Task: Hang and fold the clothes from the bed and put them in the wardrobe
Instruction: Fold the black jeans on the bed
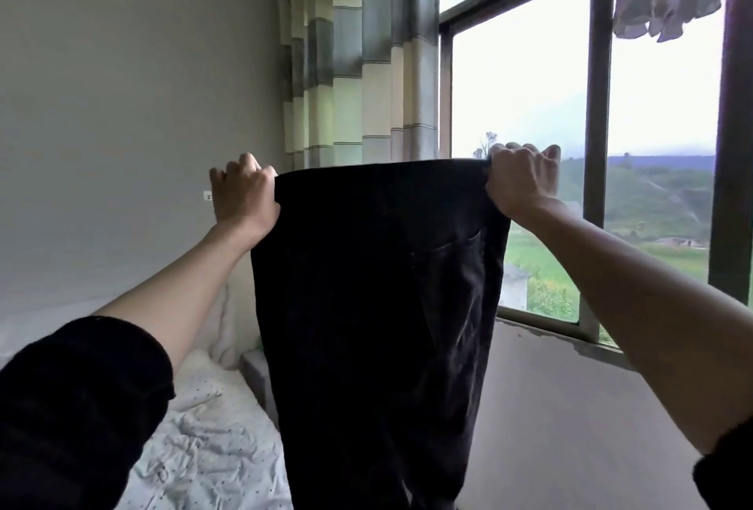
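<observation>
Two hands hold a pair of black trousers up in front of the window. The left hand grips one end of the waistband, fingers curled over the top edge; the right hand grips the other end the same way, so the waistband is stretched flat between them. The trousers hang straight down from the two grips, with a back pocket showing on the side nearer the window, and their lower part runs out of view at the bottom. Both forearms are bare, with black sleeves pushed up near the elbows.

Left of the window, a striped curtain hangs bunched against the wall. Further from the window, low down on the curtain's side, lies the bed, covered in a crumpled white sheet with small dark dots. Outside the window, at its upper far corner, pale cloths hang on a line.
</observation>
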A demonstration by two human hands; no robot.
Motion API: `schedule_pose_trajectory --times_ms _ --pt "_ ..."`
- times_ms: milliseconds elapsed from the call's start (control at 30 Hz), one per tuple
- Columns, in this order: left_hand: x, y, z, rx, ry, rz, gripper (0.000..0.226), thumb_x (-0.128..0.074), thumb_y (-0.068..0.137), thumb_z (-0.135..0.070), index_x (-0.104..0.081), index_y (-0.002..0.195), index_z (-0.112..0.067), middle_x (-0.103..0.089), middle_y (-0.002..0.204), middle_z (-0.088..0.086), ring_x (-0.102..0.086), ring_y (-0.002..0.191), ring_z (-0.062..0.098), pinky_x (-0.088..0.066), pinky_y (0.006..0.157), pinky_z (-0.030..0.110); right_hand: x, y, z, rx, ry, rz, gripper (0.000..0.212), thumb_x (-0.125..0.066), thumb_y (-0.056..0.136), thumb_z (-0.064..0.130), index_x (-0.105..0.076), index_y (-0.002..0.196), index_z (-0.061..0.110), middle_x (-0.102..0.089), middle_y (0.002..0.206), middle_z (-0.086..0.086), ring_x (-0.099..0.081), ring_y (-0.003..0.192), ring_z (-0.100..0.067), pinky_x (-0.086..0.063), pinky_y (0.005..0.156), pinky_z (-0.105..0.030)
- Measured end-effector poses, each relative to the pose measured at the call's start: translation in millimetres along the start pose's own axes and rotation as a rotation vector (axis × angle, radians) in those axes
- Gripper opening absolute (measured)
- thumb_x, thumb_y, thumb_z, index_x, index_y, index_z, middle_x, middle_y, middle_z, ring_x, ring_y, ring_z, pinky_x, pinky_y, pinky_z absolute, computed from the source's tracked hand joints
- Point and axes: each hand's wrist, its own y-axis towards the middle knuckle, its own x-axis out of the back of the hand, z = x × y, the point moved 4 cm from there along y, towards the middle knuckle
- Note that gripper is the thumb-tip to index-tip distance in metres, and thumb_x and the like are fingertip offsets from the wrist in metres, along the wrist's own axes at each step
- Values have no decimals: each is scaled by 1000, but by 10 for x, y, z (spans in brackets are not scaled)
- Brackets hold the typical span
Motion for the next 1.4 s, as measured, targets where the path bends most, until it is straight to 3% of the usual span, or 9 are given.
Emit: schedule_pose_trajectory --times_ms 100,367,633,767,867,967,1133,1300,1400 --pt "-229 -263 104 -27 26 140 20 -51 80 -6 -64 95 -7 -52 107 17 -53 97 36 -28 86 40 -211 -243 55 8 32 94 11 -53 87 11 -62 92 9 -66 94 -9 -51 75 -20 -31 92 -36" --pt "-612 -1164 991 86 119 349 23 -53 84 -14 -68 101 -17 -51 112 13 -42 111 31 -25 90 39 -307 -1144 843 97 178 297 21 -52 84 19 -66 96 9 -67 100 -13 -61 90 -31 -33 75 -33" --pt "-503 -2735 2942 481 -15 644 22 -59 86 -14 -74 99 -23 -58 120 13 -48 116 33 -28 104 35 327 -2383 2829 468 374 641 28 -56 79 29 -64 98 11 -63 99 -15 -58 86 -33 -30 66 -28" --pt "-356 -3853 3751 704 -183 780 24 -53 87 -2 -74 88 -13 -67 109 12 -58 101 33 -39 82 27 371 -3575 3823 639 416 844 29 -57 80 28 -66 104 15 -63 107 -13 -59 101 -35 -35 70 -29" --pt "-206 -4560 4229 850 -296 805 21 -50 91 -4 -71 86 -8 -68 104 14 -61 97 33 -45 74 30 389 -4490 4284 696 470 1061 13 -57 80 21 -61 80 9 -57 81 -10 -58 85 -34 -33 64 -30" --pt "12 -5569 4667 1019 -376 978 18 -53 92 -6 -67 101 1 -65 107 21 -60 104 37 -49 85 38 557 -5675 4737 758 497 1333 25 -57 82 21 -43 63 11 -50 69 -6 -53 68 -29 -31 57 -28" --pt "500 -6835 4681 1286 -510 1185 12 -49 92 -4 -56 89 -14 -54 85 10 -52 74 25 -36 57 26 797 -6861 5099 823 483 1489 23 -55 84 18 -65 102 9 -65 107 -14 -61 101 -34 -34 69 -30" --pt "869 -7383 4432 1534 -623 1182 12 -45 99 -18 -56 100 -13 -58 96 9 -56 73 15 -44 61 23 903 -7220 5309 758 561 1468 21 -54 87 21 -65 98 8 -66 104 -15 -61 97 -35 -34 67 -31" --pt "1005 -7615 4219 1686 -658 1104 22 -42 100 -19 -55 113 -7 -60 95 10 -57 70 15 -44 61 23 940 -7524 5276 680 614 1668 25 -57 87 32 -64 89 8 -67 96 -14 -61 87 -33 -36 66 -29"
